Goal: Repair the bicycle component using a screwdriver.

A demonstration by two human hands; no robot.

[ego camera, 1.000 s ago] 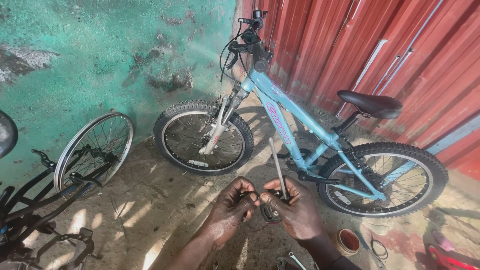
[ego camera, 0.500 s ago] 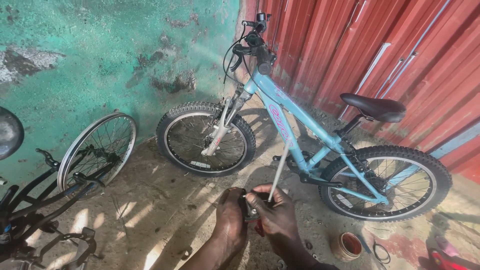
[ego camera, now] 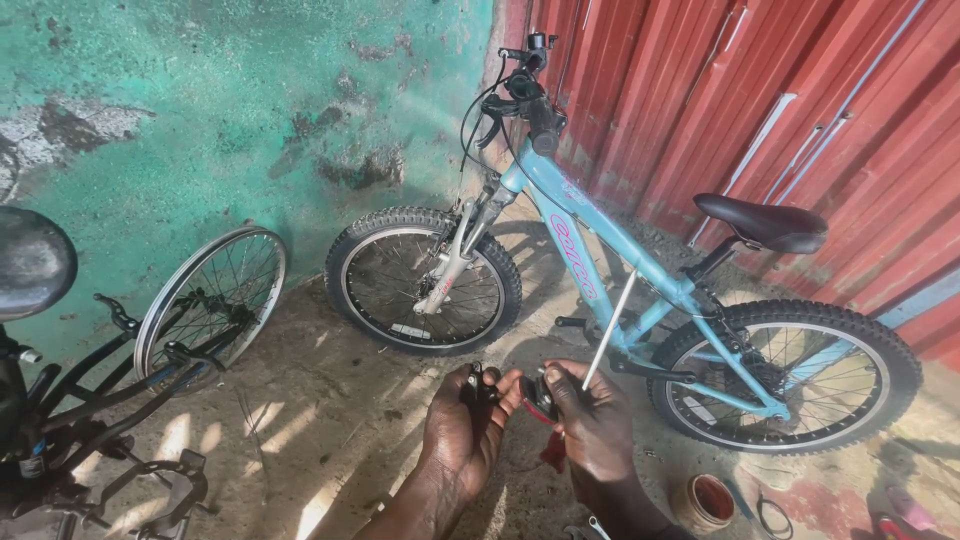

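While the light-blue bicycle [ego camera: 620, 270] stands upright against the red corrugated wall [ego camera: 800, 110], small parts are held in both hands in front of it, low in the head view. The left hand [ego camera: 462, 430] is closed around a small black part [ego camera: 476, 384], which is pinched between thumb and fingers just below the bicycle's front wheel [ego camera: 425, 278]. The right hand [ego camera: 592, 425] is closed on a thin metal rod [ego camera: 610, 330], which rises slantwise toward the bicycle's frame, and a dark piece with red on it [ego camera: 545, 398] is gripped under the same fingers; what that piece is cannot be told. The two hands are nearly touching, with the black part and the red-marked piece brought close together. The bicycle itself appears whole, with both wheels, saddle and handlebars fitted, so the work is judged to be at the stage of handling loose parts away from the frame, and nothing is yet seen being fitted to the bicycle. Left of the bicycle, a bare wheel [ego camera: 212, 300] leans at the green wall [ego camera: 200, 120] beside a dark frame [ego camera: 90, 400]. Below the bicycle's rear wheel [ego camera: 785, 375], a small round tin [ego camera: 705, 500] sits on the ground.
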